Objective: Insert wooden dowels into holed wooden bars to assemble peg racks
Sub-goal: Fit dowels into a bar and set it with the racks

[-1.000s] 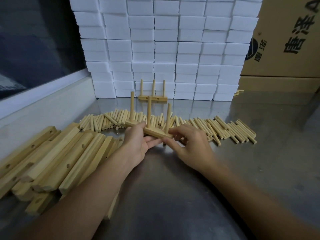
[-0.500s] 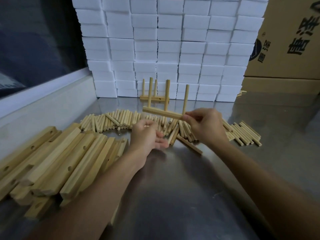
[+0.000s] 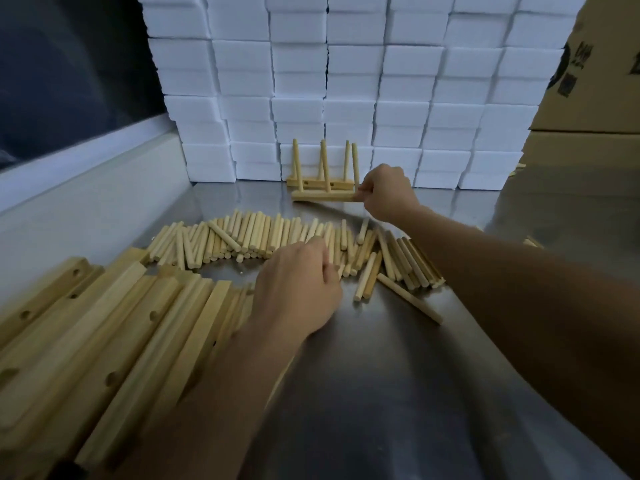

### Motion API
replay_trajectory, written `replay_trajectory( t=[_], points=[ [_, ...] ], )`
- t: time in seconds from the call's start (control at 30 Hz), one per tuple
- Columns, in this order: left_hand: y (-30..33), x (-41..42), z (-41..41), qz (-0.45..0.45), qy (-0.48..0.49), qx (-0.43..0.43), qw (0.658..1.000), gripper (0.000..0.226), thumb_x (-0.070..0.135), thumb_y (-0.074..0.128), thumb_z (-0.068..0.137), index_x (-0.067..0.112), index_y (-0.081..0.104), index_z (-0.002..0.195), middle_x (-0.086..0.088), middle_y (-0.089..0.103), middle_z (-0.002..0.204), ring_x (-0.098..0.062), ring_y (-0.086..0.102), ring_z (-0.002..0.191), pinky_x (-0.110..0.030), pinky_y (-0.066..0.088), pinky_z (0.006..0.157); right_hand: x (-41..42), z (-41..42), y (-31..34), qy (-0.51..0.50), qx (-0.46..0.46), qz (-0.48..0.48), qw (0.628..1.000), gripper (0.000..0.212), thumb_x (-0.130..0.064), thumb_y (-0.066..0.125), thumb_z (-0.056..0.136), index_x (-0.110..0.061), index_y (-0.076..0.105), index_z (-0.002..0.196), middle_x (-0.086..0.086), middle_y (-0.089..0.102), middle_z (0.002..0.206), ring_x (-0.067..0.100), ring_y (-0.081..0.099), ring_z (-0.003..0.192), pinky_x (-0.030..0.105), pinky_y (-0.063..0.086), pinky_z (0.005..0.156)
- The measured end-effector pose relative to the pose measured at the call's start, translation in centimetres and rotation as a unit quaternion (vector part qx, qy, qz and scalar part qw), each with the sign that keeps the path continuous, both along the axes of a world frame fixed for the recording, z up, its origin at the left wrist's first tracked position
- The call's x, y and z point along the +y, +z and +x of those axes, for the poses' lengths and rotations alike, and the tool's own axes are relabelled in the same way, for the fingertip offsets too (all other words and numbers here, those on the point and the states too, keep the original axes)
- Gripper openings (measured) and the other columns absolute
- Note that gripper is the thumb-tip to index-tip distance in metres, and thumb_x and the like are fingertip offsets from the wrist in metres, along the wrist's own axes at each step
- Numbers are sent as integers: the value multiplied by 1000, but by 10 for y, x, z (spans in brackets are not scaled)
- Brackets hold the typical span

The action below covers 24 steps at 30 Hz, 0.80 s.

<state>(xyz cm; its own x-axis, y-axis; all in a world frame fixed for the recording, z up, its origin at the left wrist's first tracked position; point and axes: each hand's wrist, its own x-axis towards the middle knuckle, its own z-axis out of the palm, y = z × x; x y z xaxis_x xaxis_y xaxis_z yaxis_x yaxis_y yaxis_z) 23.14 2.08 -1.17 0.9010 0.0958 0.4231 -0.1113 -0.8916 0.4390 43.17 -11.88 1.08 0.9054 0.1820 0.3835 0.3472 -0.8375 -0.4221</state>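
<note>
— Two bare hands, where?
— Right hand point(image 3: 384, 192) pinches the end of a pale wooden bar with upright dowels point(image 3: 323, 195), extending leftward from it, beside a finished peg rack point(image 3: 320, 183). Left hand point(image 3: 298, 285), fingers curled, rests on the row of loose wooden dowels point(image 3: 249, 237); whether it holds one, I cannot tell.
</note>
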Motion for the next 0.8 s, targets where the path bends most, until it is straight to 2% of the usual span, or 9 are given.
replay_trajectory(
  t=[0.13,0.37,0.53,0.63,0.73,0.8],
  points=[
    [-2,-2,1,-8,-1,0,1000,12,27,57,94,24,51,83,9,51,69,-6,46,65,-22,25,50,7,27,-7,-19,8,-62,998,8,-12,67,91,-4,68,90,13,65,94,26,57,77,33,48,67],
    [-4,-2,1,-12,-14,-9,1000,16,29,56,95,26,46,82,9,48,68,-7,44,63,-22,25,51,20,48,-9,-31,12,-47,998,15,-12,57,93,-4,69,97,14,67,95,30,64,86,42,57,81],
    [-3,-2,0,-16,-16,-5,1000,15,28,56,94,25,47,83,9,46,68,-6,43,63,-21,25,52,27,41,-8,-37,52,-69,996,10,-12,53,94,-6,60,93,12,62,93,30,63,85,43,58,78],
    [-2,-2,-1,-5,-16,-3,1000,15,29,56,95,24,47,83,9,47,70,-7,43,65,-21,24,52,23,31,-1,-36,46,-73,996,10,-17,56,93,-9,55,88,9,57,88,30,60,84,37,52,68],
    [-1,-3,-2,2,-7,3,1000,19,31,55,96,23,47,81,9,46,71,-7,43,65,-22,24,52,14,19,9,-26,19,-63,997,28,-24,57,94,-2,63,110,12,66,105,32,64,96,39,55,80],
    [0,-3,-3,-1,-1,7,1000,21,31,55,96,23,48,78,9,47,69,-6,43,63,-22,23,51,10,6,17,-9,13,-49,999,30,-26,58,94,-2,67,110,14,70,105,30,67,94,40,58,82]
  ],
)
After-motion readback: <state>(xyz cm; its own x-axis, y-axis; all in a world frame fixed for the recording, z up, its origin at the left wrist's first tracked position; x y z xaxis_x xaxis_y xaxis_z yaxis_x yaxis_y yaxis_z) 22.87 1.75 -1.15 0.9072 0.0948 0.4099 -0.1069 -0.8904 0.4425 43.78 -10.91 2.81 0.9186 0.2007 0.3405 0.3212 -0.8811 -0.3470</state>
